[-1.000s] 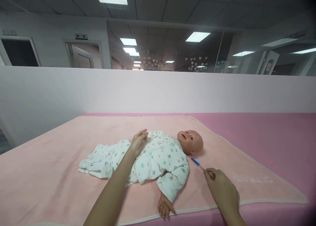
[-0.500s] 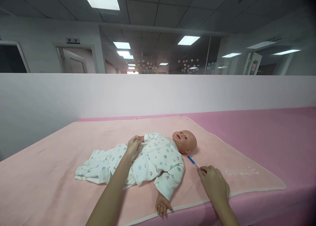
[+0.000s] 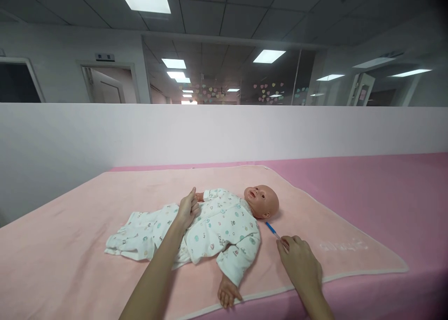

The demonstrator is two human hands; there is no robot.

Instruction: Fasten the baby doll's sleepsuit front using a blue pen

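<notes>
Doll of tan plastic (image 3: pixel 227 224) in a white printed outfit (image 3: pixel 210 238) lies face-up on a peach, white-edged blanket (image 3: pixel 315 226).
Right hand (image 3: pixel 300 260) pinches a slim, blue-tipped stick (image 3: pixel 270 228) near the doll's head (image 3: pixel 265 201); left hand (image 3: pixel 189 209) is curled, thumb raised, at the doll's far hand (image 3: pixel 199 197), its hold unclear. A light, steady pinch should best control the blue tip.

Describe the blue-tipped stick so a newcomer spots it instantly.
On the peach blanket lies a bald doll. Near its head, the right hand pinches a slim stick. Its plain blue end sets it apart from the doll's patterned white clothes.
</notes>
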